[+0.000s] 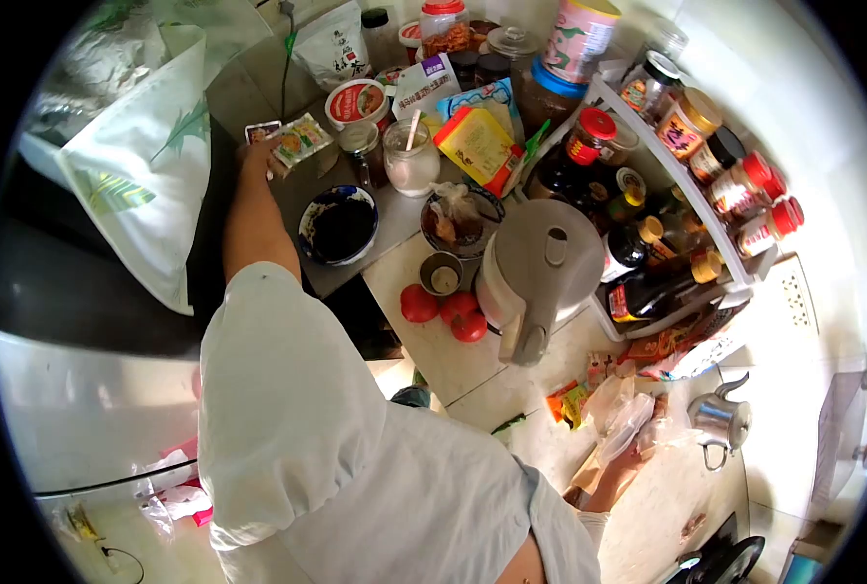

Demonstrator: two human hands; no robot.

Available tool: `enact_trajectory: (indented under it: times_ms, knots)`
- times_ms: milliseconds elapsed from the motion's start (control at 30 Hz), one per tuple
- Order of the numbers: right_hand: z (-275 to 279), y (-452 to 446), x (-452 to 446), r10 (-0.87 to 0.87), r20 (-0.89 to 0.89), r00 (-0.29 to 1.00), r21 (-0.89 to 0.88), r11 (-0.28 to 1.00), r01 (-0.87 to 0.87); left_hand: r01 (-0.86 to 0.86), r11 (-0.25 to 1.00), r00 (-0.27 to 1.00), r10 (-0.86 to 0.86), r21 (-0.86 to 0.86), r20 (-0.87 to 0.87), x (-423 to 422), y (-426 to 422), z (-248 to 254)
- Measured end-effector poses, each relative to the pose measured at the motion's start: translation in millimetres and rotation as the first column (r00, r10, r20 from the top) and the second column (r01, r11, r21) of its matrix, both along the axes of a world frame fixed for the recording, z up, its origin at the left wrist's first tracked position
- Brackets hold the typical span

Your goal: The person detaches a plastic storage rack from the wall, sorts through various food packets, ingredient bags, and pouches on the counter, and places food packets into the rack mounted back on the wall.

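Observation:
My left hand point(259, 156) reaches to the far left of the counter. Its fingers are closed at the near-left edge of a printed yellow-green packet point(303, 140). A smaller dark-edged packet point(261, 130) lies just behind it. Close by, to the right, stand a lidded glass jar point(360, 153) and an open jar of white powder point(412, 161) with a spoon handle sticking out. Below the packet is a bowl of dark contents point(343, 226). My right hand point(653, 425) is low on the right counter beside a clear plastic bag point(620, 414); its fingers are too hidden to make out.
A large kettle point(545, 258) stands mid-counter, with tomatoes point(466, 322) and a small metal cup point(442, 274) beside it. Bottles and jars fill a white rack point(672, 161) along the wall. A metal pot point(721, 417) stands right; a white bag point(146, 161) hangs left.

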State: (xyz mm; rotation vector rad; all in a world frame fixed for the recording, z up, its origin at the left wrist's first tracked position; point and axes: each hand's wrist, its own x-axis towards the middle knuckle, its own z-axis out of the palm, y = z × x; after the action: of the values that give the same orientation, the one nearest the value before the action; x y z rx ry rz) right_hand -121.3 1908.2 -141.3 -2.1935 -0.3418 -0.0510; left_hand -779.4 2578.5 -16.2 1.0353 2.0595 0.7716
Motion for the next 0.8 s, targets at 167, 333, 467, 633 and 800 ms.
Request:
enact_trajectory:
  times_ms: [167,333,467,633,800]
  knots:
    - [4,2,0,0.018,0.063,0.998,-0.039,0.999,-0.016,-0.201,0.952,0.932,0.112,0.233,0.346,90,-63,78]
    - [-2,-8,0,0.281,-0.052,0.958,0.49,0.843,-0.22,0.079,0.881,0.482,-0.444,0.467,0.756,145,-71,126]
    - [28,-22,-14,0.241,-0.143,0.96,0.292,0.937,-0.192,0.438,0.732,0.442,-0.681,0.522,0.584,227,-94,186]
    - [55,-30,-22,0.281,0.06,0.958,0.146,0.947,-0.287,0.569,0.691,0.49,-0.721,0.447,0.491,369,-277,230]
    - [60,-44,-28,0.307,0.03,0.951,0.283,0.91,-0.303,0.892,0.273,0.179,-0.945,0.36,0.273,444,-419,176]
